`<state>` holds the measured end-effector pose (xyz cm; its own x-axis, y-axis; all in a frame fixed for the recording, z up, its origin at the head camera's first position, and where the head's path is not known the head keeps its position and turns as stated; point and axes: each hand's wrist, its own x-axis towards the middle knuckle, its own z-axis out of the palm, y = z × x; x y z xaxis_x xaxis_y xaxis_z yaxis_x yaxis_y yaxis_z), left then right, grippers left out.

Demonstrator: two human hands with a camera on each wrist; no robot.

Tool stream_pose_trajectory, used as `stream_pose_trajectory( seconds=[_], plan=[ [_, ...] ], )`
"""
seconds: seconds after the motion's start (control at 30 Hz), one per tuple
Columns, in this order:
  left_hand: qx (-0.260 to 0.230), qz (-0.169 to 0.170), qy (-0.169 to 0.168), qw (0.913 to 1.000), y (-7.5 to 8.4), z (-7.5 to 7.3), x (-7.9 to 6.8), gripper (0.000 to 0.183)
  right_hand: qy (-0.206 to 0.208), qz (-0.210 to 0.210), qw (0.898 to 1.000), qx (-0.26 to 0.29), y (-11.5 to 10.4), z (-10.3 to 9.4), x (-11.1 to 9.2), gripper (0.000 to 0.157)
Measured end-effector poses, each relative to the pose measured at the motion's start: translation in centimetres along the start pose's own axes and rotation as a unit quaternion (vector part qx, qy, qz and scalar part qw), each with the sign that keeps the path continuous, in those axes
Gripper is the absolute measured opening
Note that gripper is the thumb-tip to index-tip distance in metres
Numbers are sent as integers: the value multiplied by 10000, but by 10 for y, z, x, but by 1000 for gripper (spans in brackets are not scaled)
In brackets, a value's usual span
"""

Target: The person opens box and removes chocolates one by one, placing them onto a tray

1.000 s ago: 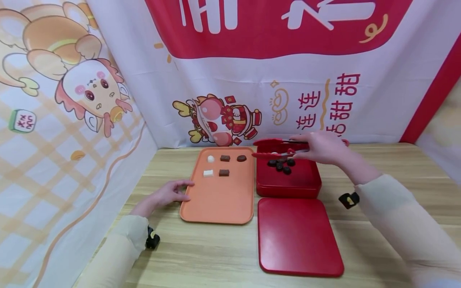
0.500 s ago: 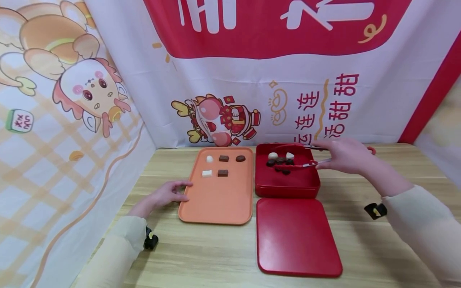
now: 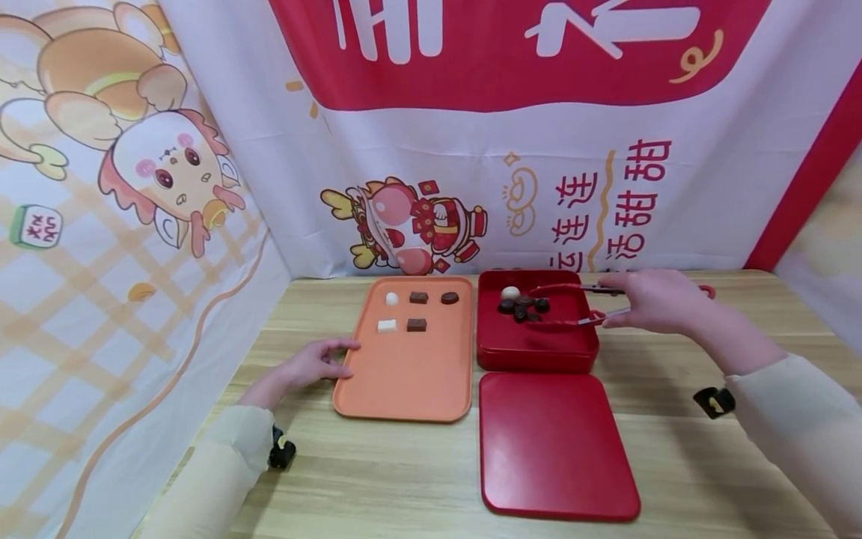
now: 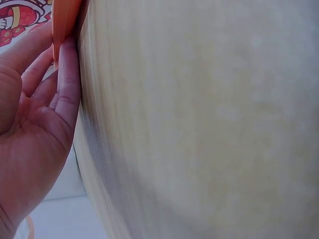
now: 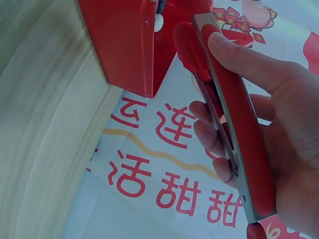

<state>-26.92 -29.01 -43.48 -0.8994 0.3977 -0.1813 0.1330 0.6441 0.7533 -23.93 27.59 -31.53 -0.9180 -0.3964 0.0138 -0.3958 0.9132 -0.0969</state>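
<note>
In the head view my right hand (image 3: 652, 302) grips red-tipped metal tongs (image 5: 239, 134), whose two arms stand apart and reach into the red box (image 3: 539, 359). Under and beside the tips lie several dark chocolates (image 3: 521, 307), with a white ball-shaped piece (image 3: 510, 293) behind them. At the left edge of the orange tray (image 3: 407, 382), my left hand (image 3: 314, 364) touches the rim with its fingers; the left wrist view shows these fingers (image 4: 69, 84) against the tray's side. On the tray sit a round white piece (image 3: 392, 298), a white block (image 3: 387, 326) and several brown chocolates (image 3: 418, 297).
A red lid (image 3: 555, 442) lies flat on the wooden table (image 3: 377, 479), in front of the box. Behind the table hangs a printed cloth (image 3: 417, 135), and another patterned cloth (image 3: 135, 299) closes off the left side.
My right hand has moved right with the tongs, bringing the tips from the tray side over the box and lower into it. A white pointed piece seen half a second ago no longer shows. My left hand stays put.
</note>
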Motion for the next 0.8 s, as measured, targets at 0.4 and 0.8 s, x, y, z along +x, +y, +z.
stream_pose_trajectory(
  seconds=[0.4, 0.8],
  plan=[
    [29, -87, 24, 10000, -2, 0, 2, 58, -345, -95, 9991, -244, -2, 2, 8, 63],
    [55, -132, 41, 9999, -1, 1, 1, 59, -443, -234, 9981, -371, -6, 5, 14, 42]
  ],
)
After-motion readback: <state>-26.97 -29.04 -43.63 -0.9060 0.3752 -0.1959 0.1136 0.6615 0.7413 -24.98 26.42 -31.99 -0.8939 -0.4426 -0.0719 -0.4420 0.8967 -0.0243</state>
